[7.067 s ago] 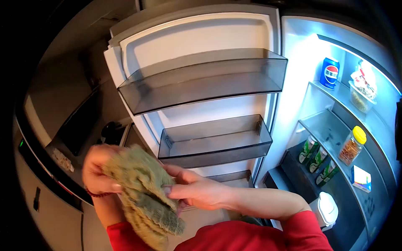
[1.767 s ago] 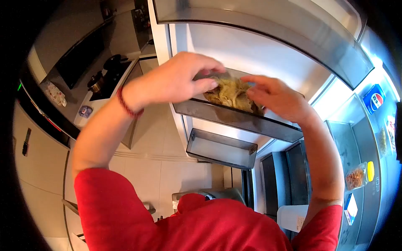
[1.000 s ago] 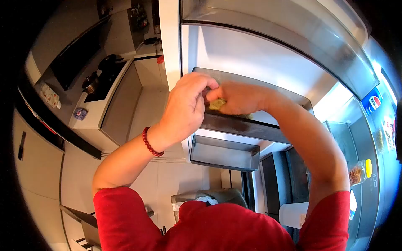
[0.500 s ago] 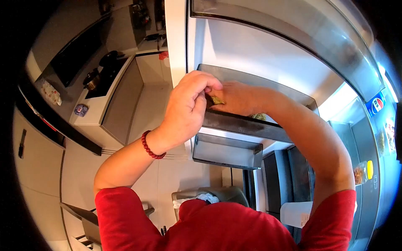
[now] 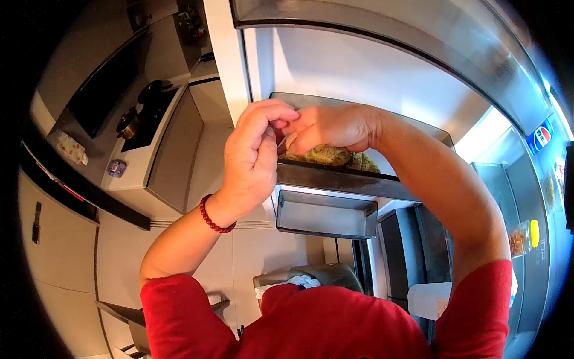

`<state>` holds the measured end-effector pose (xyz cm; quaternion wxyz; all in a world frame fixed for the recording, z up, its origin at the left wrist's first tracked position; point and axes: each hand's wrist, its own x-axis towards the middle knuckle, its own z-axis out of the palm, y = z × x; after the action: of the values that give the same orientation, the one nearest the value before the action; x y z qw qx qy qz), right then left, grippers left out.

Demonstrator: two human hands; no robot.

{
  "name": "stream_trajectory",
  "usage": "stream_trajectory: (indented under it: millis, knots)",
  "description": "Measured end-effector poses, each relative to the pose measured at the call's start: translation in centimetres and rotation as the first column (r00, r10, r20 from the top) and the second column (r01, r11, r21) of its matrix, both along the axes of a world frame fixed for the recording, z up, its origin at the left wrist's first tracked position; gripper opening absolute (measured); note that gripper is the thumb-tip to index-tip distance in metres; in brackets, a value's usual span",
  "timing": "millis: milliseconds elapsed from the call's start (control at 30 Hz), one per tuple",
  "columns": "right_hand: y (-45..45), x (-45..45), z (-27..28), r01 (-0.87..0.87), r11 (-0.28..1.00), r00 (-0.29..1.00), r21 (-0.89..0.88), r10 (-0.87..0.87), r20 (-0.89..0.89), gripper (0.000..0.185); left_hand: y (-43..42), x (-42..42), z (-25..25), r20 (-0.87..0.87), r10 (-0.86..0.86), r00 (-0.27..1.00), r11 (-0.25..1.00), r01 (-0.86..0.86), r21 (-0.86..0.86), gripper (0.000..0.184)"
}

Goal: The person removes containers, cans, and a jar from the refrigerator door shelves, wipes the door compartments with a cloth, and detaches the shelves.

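Note:
An olive-green cloth lies bunched inside the middle door bin of the open fridge door. At the bin's left end my left hand, with a red bead bracelet on the wrist, has its fingers curled over the rim; whatever it may hold is hidden. My right hand reaches into the bin above the cloth, its fingers bent and meeting the left fingertips. What lies between the right fingertips is too small to make out.
A lower door bin and a large upper bin flank the middle one. On the right, fridge shelves hold a Pepsi can and a yellow-lidded jar. A counter with a pot stands at the left.
The cloth, earlier held in both hands before the door, now lies in the middle bin. Since the last frame my right hand has lifted slightly, showing more of the cloth.

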<state>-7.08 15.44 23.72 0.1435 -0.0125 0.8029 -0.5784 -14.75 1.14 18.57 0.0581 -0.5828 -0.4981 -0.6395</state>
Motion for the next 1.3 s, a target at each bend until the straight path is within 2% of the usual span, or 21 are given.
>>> stream_trajectory:
  millis: [33,100,233,300,333,367,433,467,533,633,767,867,933,967,1033,1067,1133,1167,1233,1267,1300]
  knots:
    - [0.1,-0.1,-0.1,0.004,1.000,1.000,-0.002,-0.004,-0.002,0.026,0.0,0.0,0.0,-0.013,0.018,1.000,1.000,-0.018,0.017,0.032]
    - [0.3,-0.2,-0.2,-0.074,0.991,0.997,0.111,0.071,0.030,0.027,0.0,-0.1,0.1,-0.050,0.035,0.998,0.999,-0.034,0.012,0.032]
    - [-0.1,-0.3,0.5,-0.177,0.980,0.983,0.094,0.171,0.064,0.027,-0.5,0.0,0.1,-0.060,0.020,0.998,0.998,-0.023,-0.054,0.025]
    - [-0.7,0.3,1.2,-0.210,0.954,0.978,0.216,0.203,0.053,0.026,-0.5,0.2,0.2,-0.096,0.029,0.995,0.999,-0.031,-0.026,0.027]
    - [-0.8,0.3,1.2,-0.205,0.919,0.978,0.338,0.202,0.045,0.028,-0.6,0.4,0.2,-0.122,0.048,0.991,0.999,-0.047,0.007,0.029]
    - [-0.8,0.2,1.1,-0.199,0.921,0.980,0.335,0.197,0.041,0.028,-0.6,0.4,0.3,-0.126,0.042,0.991,0.999,-0.042,0.004,0.029]
    - [-1.2,0.0,1.3,-0.236,0.792,0.969,0.563,0.236,0.074,0.030,-0.8,0.6,0.4,-0.171,0.075,0.982,0.997,-0.077,-0.003,0.029]
    - [-1.2,-0.1,1.5,-0.227,0.795,0.971,0.563,0.229,0.067,0.030,-0.9,0.6,0.5,-0.178,0.068,0.982,0.998,-0.070,-0.005,0.029]
    - [-1.5,0.1,2.6,-0.349,0.674,0.932,0.651,0.320,0.168,0.034,-1.1,0.6,0.5,-0.170,0.076,0.982,0.996,-0.083,-0.036,0.029]
    - [-1.0,0.3,1.5,-0.289,0.746,0.953,0.600,0.285,0.104,0.036,-1.5,0.4,0.5,-0.176,0.062,0.982,0.993,-0.079,-0.088,0.027]
    - [0.6,2.7,2.3,-0.336,0.726,0.938,0.600,0.317,0.141,0.039,-1.4,0.1,0.3,-0.217,0.064,0.974,0.995,-0.080,-0.066,0.027]
    - [2.7,4.8,1.9,-0.352,0.750,0.926,0.560,0.367,0.091,0.040,-1.5,-0.1,0.4,-0.250,0.068,0.966,0.993,-0.090,-0.077,0.028]
    - [3.5,6.5,2.0,-0.246,0.894,0.960,0.374,0.171,0.223,0.035,-1.3,-0.3,0.2,-0.222,0.058,0.973,0.995,-0.073,-0.062,0.028]
    - [3.9,7.2,2.3,-0.249,0.893,0.959,0.376,0.173,0.227,0.035,-1.2,-0.4,0.1,-0.199,0.041,0.979,0.997,-0.051,-0.049,0.029]
    - [4.2,8.7,3.4,-0.281,0.823,0.939,0.493,0.130,0.317,0.033,-1.1,-0.4,0.2,-0.195,0.057,0.979,0.996,-0.069,-0.056,0.029]
    - [4.3,9.5,3.9,-0.282,0.822,0.938,0.494,0.130,0.320,0.033,-1.1,-0.4,0.2,-0.194,0.072,0.978,0.994,-0.086,-0.064,0.030]
    - [4.7,11.2,4.5,-0.201,0.763,0.943,0.615,-0.020,0.334,0.031,-0.8,-0.7,0.1,-0.207,0.087,0.974,0.994,-0.100,-0.052,0.030]
    - [5.2,12.1,4.4,-0.201,0.762,0.942,0.616,-0.023,0.335,0.031,-0.6,-0.7,0.0,-0.223,0.102,0.970,0.993,-0.113,-0.041,0.030]
    - [5.8,13.2,4.0,0.021,0.635,0.985,0.772,-0.144,0.092,0.030,-0.2,-0.9,0.1,-0.232,0.107,0.967,0.992,-0.119,-0.040,0.030]
    - [5.9,13.3,3.7,0.019,0.633,0.986,0.774,-0.142,0.092,0.030,-0.1,-1.0,0.1,-0.244,0.113,0.963,0.991,-0.128,-0.043,0.029]
    - [5.6,13.1,3.4,0.177,0.581,0.980,0.795,-0.177,-0.089,0.028,0.0,-1.1,0.2,-0.244,0.117,0.963,0.991,-0.131,-0.042,0.029]
